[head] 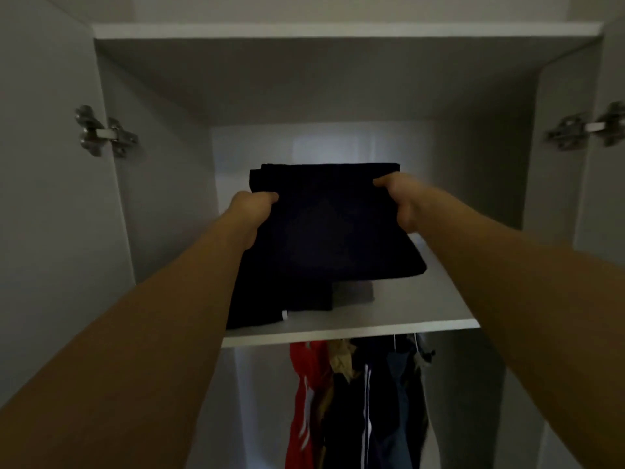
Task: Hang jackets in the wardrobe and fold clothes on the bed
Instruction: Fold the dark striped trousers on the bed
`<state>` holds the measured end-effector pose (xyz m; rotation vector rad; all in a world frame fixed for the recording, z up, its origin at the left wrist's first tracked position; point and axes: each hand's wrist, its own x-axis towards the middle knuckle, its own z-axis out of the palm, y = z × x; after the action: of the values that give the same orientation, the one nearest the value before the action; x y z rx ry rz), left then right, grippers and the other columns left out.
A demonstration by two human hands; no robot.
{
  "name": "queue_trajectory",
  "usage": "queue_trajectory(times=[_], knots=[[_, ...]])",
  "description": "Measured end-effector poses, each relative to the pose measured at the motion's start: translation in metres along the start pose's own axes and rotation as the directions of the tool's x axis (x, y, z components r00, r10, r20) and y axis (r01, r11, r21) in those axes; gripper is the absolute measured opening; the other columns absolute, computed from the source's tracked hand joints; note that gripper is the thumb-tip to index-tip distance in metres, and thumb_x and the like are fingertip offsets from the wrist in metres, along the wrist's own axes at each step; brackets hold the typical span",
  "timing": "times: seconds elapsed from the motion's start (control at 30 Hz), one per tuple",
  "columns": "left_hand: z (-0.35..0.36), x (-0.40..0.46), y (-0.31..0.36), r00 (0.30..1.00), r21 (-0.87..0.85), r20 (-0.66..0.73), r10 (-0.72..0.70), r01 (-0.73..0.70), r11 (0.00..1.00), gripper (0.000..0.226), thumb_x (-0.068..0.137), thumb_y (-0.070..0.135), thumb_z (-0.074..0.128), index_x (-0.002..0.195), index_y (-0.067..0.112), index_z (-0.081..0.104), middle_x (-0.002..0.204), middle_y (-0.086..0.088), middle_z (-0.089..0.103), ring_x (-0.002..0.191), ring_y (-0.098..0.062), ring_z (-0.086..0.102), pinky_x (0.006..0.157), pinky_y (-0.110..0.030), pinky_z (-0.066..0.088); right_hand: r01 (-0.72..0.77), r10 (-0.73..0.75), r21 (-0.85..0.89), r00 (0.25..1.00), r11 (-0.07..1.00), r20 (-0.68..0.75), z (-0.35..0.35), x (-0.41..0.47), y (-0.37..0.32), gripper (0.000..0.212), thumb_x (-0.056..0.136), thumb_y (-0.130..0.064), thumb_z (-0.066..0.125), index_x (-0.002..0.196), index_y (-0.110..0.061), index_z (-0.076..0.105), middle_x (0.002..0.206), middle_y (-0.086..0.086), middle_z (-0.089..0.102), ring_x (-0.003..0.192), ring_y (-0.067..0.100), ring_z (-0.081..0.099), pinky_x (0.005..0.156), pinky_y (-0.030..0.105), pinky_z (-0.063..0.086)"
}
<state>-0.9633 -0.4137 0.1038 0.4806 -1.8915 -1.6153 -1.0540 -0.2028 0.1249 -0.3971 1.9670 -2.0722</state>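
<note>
The folded dark garment (324,225) could slump open or drag the dark pile (280,299) beneath it toward the shelf (351,331) edge, because it is pinched only at its two far corners and its near end sags onto that pile (the dim light hides how many layers there are). Both arms reach up and forward into the wardrobe (162,184); the left hand (252,211) and right hand (400,201) each have their grip curled tight on the cloth, thumbs on top, with the jackets (358,401) hanging below them.
</note>
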Motion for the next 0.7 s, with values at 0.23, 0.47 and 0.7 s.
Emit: queue_trajectory(times=[0.23, 0.47, 0.7], knots=[[0.074, 0.077, -0.016, 0.998, 0.004, 0.040, -0.049, 0.049, 0.999, 0.033, 0.097, 0.014, 0.054, 0.127, 0.000, 0.053, 0.104, -0.013, 0.060, 0.087, -0.026, 0.061, 0.066, -0.034, 0.056, 0.027, -0.036, -0.101, 0.996, 0.995, -0.084, -0.033, 0.111, 0.010, 0.026, 0.102, -0.024, 0.044, 0.088, -0.007, 0.058, 0.080, 0.008, 0.063, 0.064, 0.021, 0.060, 0.040, 0.026, 0.051], [0.143, 0.120, -0.113, 0.983, 0.716, 0.001, -0.181, 0.126, 0.687, 0.037, 0.096, 0.018, 0.051, 0.126, -0.003, 0.050, 0.128, -0.020, 0.052, 0.115, -0.037, 0.053, 0.094, -0.039, 0.047, -0.159, 0.092, -0.708, 0.987, 0.688, -0.132, -0.073, 0.208, 0.121, 0.041, 0.098, -0.014, 0.047, 0.136, 0.003, 0.046, 0.141, 0.020, 0.044, 0.131, 0.033, 0.043, 0.111, 0.039, 0.033], [0.166, 0.144, -0.108, 0.865, 0.753, 0.421, 0.273, -0.501, 0.427, 0.048, 0.097, 0.046, 0.037, 0.137, 0.021, 0.047, 0.150, -0.008, 0.038, 0.134, -0.030, 0.038, 0.113, -0.048, 0.029, -0.207, -0.012, -0.848, 0.970, 0.488, -0.244, -0.078, 0.239, 0.161, 0.053, 0.093, -0.036, 0.044, 0.141, -0.013, 0.038, 0.147, 0.014, 0.028, 0.126, 0.034, 0.039, 0.098, 0.042, 0.035]])
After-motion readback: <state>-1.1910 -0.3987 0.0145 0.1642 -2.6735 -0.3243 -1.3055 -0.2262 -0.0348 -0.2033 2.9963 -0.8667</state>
